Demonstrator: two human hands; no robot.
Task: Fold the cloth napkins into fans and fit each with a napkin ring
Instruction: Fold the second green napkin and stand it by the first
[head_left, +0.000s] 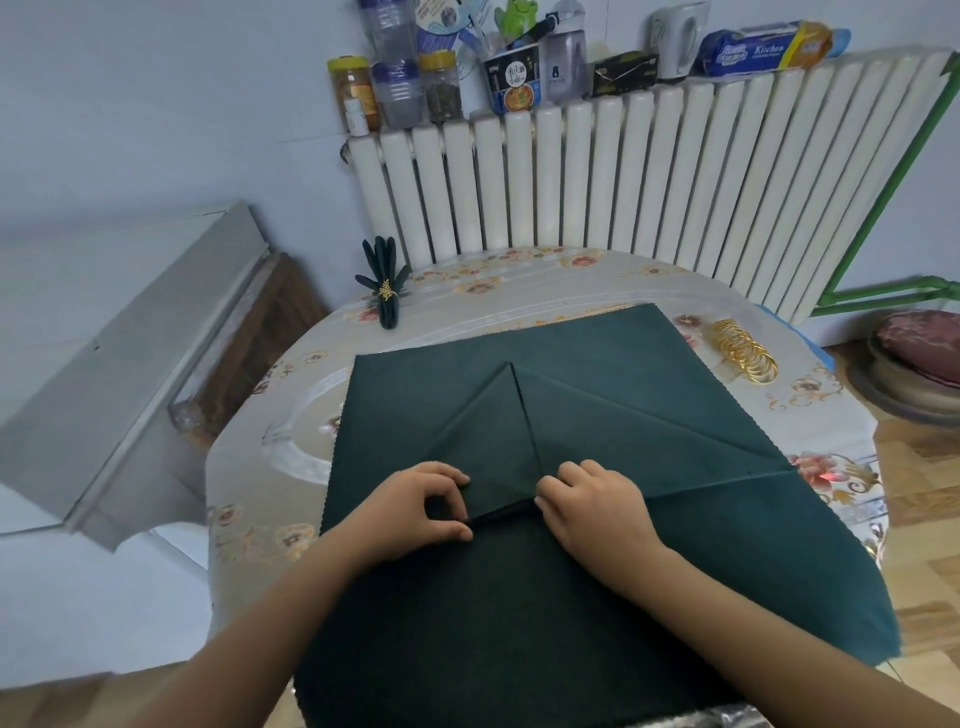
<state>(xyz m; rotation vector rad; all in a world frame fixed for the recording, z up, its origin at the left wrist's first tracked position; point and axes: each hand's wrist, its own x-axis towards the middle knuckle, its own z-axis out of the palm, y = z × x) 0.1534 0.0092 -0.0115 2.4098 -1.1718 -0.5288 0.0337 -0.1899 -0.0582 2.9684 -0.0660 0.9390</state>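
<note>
Both hands — left hand (435, 501) and right hand (589, 501) — pinch the first pleat of the dark green napkin (571, 395) spread on the table (249, 519). Uneven pinches could skew the pleats — slack cloth may slip open.

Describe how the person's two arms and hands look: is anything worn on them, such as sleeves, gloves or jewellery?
Both forearms are bare as far as the picture shows; no sleeve reaches into view. The left hand and the right hand wear no gloves, and no ring, watch or bracelet can be seen on the fingers or wrists. The fingernails look short and unpainted. No markings are visible.
</note>
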